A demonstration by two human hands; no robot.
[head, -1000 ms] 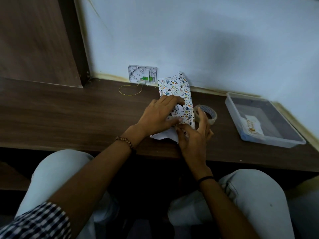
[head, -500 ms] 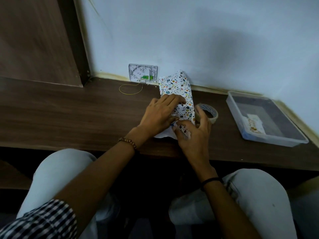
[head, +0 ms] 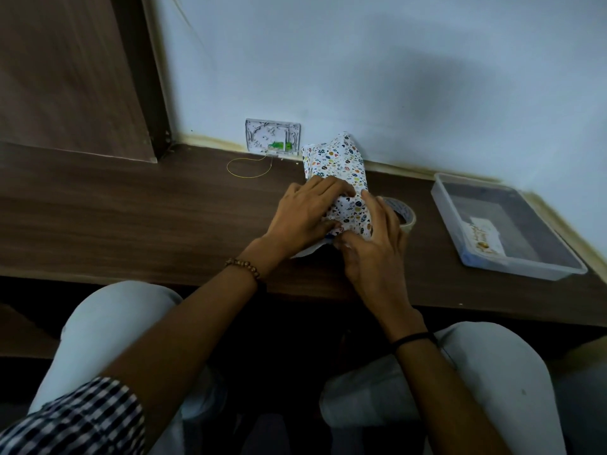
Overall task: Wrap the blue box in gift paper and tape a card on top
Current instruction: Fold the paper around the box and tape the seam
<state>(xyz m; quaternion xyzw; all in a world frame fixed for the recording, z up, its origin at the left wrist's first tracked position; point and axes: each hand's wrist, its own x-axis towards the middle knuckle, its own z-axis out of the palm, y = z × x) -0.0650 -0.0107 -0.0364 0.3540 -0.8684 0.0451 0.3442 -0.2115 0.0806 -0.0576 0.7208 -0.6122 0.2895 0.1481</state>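
Observation:
The box lies on the dark wooden desk (head: 131,218), covered in white gift paper (head: 338,162) with small coloured prints; a sliver of blue shows at its near end. My left hand (head: 305,215) lies flat across the paper, fingers pressing it down. My right hand (head: 374,238) presses the near right side, thumb against the paper's near edge. A roll of clear tape (head: 405,216) sits just right of the box, partly behind my right hand. A card (head: 483,239) rests inside the plastic tray (head: 532,270) at the right.
A white wall plate (head: 272,137) sits at the desk's back edge, with a thin yellow wire loop (head: 249,167) on the desk beside it. The wall runs close behind the box. My knees are under the desk's front edge.
My right hand has slid up from the near end onto the box's right side, folding paper over. The left hand has stayed pressing on top.

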